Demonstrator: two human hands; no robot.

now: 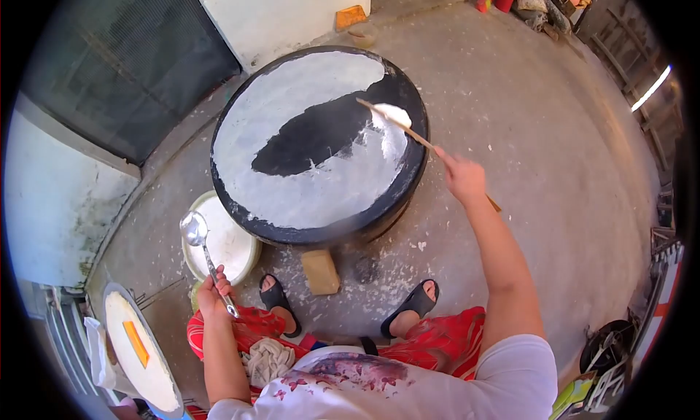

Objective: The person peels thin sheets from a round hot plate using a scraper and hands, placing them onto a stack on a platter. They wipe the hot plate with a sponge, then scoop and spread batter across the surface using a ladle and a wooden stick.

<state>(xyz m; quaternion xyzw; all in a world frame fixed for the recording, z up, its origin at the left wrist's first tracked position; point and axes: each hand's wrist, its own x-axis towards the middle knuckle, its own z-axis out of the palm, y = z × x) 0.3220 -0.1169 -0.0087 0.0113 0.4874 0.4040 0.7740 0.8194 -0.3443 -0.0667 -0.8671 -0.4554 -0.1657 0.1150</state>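
now, cloth (268, 362): bunched on our lap (248, 327), seemingly handy for wiping.
left hand (213, 296): wrapped round the handle of the ladle (195, 229), bowl over the rim of the bucket (257, 257), perhaps so we drip inside it.
brick (321, 272): between our feet (414, 308); we cannot tell why.
right hand (463, 176): grasping the wooden stick (414, 135) partway along, leaving length to reach over the pan (306, 135).
pan: wide, round, right ahead of us, mostly coated white, a dark stretch bare.
white clump (394, 114): on the pan's right side, apparently against the stick, seemingly within pushing reach.
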